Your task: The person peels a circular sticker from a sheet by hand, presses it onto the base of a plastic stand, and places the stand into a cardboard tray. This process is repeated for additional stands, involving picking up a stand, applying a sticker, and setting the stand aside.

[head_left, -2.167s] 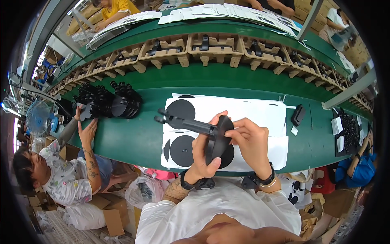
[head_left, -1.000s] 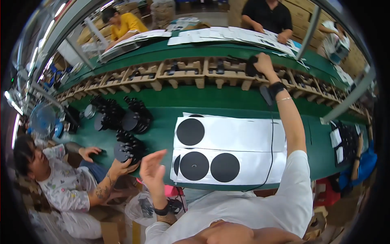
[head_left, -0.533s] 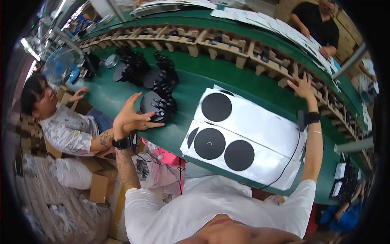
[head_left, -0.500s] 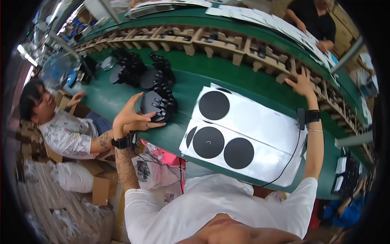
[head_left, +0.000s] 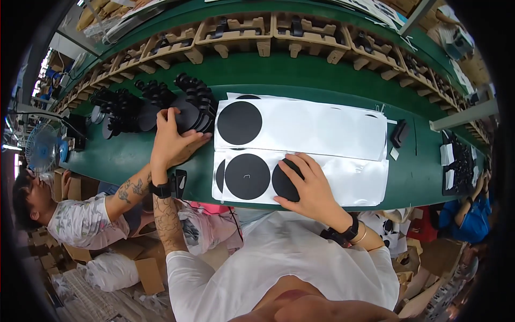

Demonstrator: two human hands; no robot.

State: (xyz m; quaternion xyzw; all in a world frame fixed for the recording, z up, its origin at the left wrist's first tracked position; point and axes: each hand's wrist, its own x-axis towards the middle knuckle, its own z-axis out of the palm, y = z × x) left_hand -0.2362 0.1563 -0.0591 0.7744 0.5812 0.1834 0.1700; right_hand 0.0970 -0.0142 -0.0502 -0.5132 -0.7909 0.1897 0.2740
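Observation:
My left hand (head_left: 174,137) is closed around the edge of a black round-based stand (head_left: 188,114) at the left end of the sheets, its fingertips on the disc base. Further left stand more black stands (head_left: 120,112) in piles, with ribbed upper parts. My right hand (head_left: 310,188) lies with fingers spread over a black disc (head_left: 284,182) on the lower white sheet (head_left: 348,180). Beside it on that sheet is another black disc (head_left: 247,176) with a small curved mark. The upper white sheet (head_left: 322,126) carries a black disc (head_left: 240,123) at its left end.
Brown moulded trays (head_left: 233,35) holding black parts line the far side of the green table (head_left: 413,172). A black part (head_left: 399,133) lies right of the sheets. A dark tray of parts (head_left: 460,166) stands at the far right. A person (head_left: 86,214) sits at the left.
My right hand has come from the brown trays to the disc on the lower sheet. My left hand stays at the black stands, its fingers closer in. The view has turned to the right.

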